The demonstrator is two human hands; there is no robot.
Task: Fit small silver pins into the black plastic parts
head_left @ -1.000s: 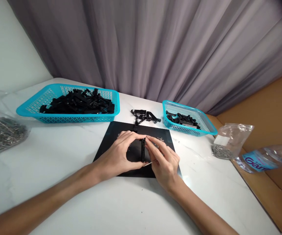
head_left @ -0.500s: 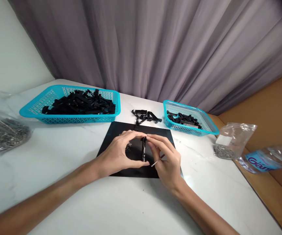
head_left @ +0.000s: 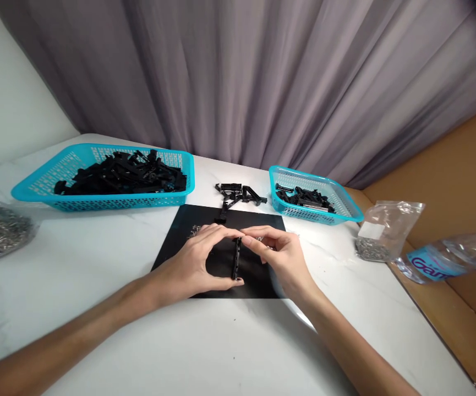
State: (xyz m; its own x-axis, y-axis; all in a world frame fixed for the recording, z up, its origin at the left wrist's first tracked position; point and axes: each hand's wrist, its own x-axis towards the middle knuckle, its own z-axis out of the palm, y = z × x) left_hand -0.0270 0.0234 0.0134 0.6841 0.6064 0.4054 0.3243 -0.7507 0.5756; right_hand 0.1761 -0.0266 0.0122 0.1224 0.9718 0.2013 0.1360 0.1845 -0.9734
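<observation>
My left hand (head_left: 196,258) grips a narrow black plastic part (head_left: 236,258) by its two ends, thumb below and fingertips above. The part is held upright over a black mat (head_left: 258,283). At the part's upper end, the thumb and forefinger of my right hand (head_left: 285,253) are pinched together against it, close to the left fingertips. A bit of shiny metal shows among the right fingers, too small to make out. Small silvery metal pieces (head_left: 194,231) lie on the mat behind my left hand.
Black parts fill a large blue basket (head_left: 118,202) at left and partly fill a smaller one (head_left: 310,216) at right. Loose black parts (head_left: 241,193) lie between them. Bags of metal pieces (head_left: 0,231) (head_left: 372,247) and a plastic bottle (head_left: 439,258) flank the white table (head_left: 159,341).
The black part has turned to show a darker side. The thin metal rod seen in my right hand no longer shows clearly. My right thumb has moved up to the part's top end.
</observation>
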